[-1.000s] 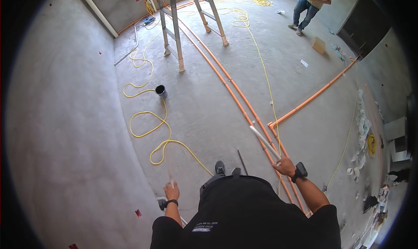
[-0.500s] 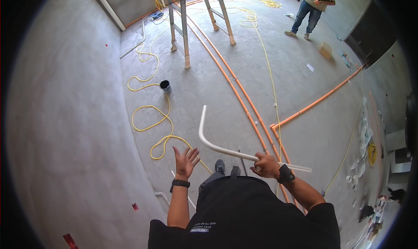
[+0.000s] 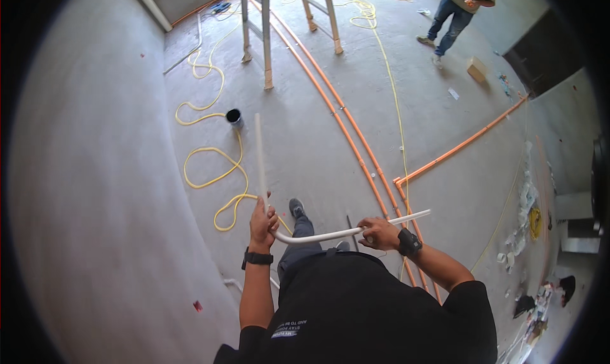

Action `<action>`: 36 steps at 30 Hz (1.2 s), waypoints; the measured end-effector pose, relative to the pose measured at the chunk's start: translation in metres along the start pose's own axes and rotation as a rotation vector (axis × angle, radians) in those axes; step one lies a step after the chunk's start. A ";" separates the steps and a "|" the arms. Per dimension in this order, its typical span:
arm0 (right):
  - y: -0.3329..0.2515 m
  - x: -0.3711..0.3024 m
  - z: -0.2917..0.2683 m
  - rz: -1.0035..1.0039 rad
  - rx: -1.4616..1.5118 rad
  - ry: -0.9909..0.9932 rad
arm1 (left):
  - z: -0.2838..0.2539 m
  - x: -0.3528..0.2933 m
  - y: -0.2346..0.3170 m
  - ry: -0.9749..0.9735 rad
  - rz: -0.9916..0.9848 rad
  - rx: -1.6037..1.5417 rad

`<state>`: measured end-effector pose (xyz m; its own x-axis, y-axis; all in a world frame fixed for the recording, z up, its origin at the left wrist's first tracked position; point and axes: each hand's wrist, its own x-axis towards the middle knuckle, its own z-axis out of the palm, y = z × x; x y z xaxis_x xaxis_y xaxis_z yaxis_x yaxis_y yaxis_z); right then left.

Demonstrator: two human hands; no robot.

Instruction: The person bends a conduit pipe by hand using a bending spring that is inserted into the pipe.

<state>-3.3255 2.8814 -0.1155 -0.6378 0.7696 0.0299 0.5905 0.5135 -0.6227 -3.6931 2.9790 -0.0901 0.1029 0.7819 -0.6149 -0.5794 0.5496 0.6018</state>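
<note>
A white bent plastic pipe (image 3: 318,238) spans the space in front of my body, one arm pointing away from me and the other running off to the right. Near its bend, my left hand (image 3: 262,225) is closed around it. My right hand (image 3: 380,233) grips the long side, with the free end sticking out past my wrist. Something small and round also shows at the right fingers, but I cannot make out what it is. Both wrists carry dark bands.
Orange pipes (image 3: 346,125) run along the concrete floor, with a branch (image 3: 464,144) to the right. A yellow hose (image 3: 210,149) lies coiled at left beside a black bucket (image 3: 234,117). Ahead stands a ladder (image 3: 267,52); a person (image 3: 454,14) and a cardboard box (image 3: 476,69) are far right.
My left hand, open and apart before, now holds the pipe near its bend. The pipe has swung left and nearer to me. My left foot has stepped forward.
</note>
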 end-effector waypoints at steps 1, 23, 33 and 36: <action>0.012 0.010 0.002 0.063 0.103 -0.036 | -0.003 0.009 0.010 -0.025 -0.015 0.006; 0.224 0.151 0.048 1.244 0.141 -0.251 | 0.014 0.204 0.343 0.536 0.860 0.950; 0.423 0.428 -0.063 0.857 -0.018 0.127 | 0.046 0.277 0.486 1.336 1.103 1.303; 0.429 0.583 -0.141 0.789 0.254 0.066 | 0.037 0.291 0.530 1.512 1.215 1.371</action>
<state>-3.3746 3.6040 -0.2551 -0.0483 0.8923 -0.4488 0.7177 -0.2815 -0.6369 -3.9404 3.5085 0.0695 -0.5332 0.4471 0.7182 0.8186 0.4870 0.3046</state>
